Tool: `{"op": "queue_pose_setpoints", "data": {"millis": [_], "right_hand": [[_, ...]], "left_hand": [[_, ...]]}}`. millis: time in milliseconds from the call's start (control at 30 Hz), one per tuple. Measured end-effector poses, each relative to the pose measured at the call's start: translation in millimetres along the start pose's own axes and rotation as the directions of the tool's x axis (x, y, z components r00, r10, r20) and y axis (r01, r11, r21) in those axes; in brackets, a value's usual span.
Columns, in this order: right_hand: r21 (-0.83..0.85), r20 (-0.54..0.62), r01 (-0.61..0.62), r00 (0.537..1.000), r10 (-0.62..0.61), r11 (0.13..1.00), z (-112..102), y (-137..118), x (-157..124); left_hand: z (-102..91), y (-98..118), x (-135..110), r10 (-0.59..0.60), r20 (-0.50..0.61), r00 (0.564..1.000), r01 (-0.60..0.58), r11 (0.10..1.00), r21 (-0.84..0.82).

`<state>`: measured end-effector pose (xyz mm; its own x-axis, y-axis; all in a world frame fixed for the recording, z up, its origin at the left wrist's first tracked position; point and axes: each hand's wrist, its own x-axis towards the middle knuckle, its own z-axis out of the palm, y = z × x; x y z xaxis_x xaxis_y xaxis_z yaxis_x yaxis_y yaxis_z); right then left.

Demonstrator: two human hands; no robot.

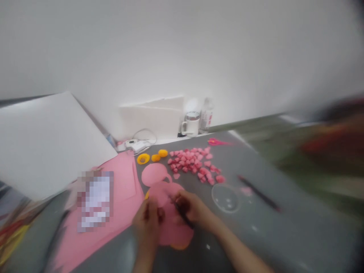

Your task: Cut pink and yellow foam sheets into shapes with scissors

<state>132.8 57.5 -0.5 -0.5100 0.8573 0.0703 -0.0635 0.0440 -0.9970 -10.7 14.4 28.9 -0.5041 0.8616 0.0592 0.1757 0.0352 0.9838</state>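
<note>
My left hand [148, 217] is closed on the left edge of a pink paper sheet [167, 233] with rounded edges. A yellow rim shows from behind the paper at its left and at its bottom. In my right hand [191, 206] is a dark, slim pen-like tool [183, 215], held slantwise over the paper; blur hides its tip. Just beyond the paper lies a round pink paper piece [154, 174] with a narrow curved strip beside it. Farther back are several small pink pieces [189, 161] in a loose heap.
Pink sheets [122, 212] lie at left beneath a blurred-out patch. A clear round dish [226, 198], a dark pen-like stick [260, 193] and pink scissors [217, 141] lie at right. Yellow round pieces [143, 158], a mug [191, 124] and a bottle [206, 115] are at the back.
</note>
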Motion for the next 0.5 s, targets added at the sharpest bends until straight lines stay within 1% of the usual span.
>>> {"op": "queue_pose_setpoints", "data": {"millis": [200,233,367,500], "right_hand": [[0.036,0.037,-0.045,0.998,0.044,0.998,2,6,-1],[0.036,0.042,-0.046,0.998,0.044,0.998,2,6,-1],[0.025,-0.004,0.003,1.0,-0.003,1.0,4,-2,-1],[0.022,-0.048,0.064,0.997,-0.063,0.998,6,-10,1]], "left_hand": [[2.8,2,-1,-0.021,-0.077,0.997,0.018,0.999,-0.042],[2.9,1,-1,-0.02,-0.077,0.997,0.017,0.999,-0.039],[2.1,2,-2,-0.001,-0.012,1.0,0.002,0.998,0.059],[1.7,3,-3,0.064,0.032,0.997,-0.069,0.983,0.167]]}}
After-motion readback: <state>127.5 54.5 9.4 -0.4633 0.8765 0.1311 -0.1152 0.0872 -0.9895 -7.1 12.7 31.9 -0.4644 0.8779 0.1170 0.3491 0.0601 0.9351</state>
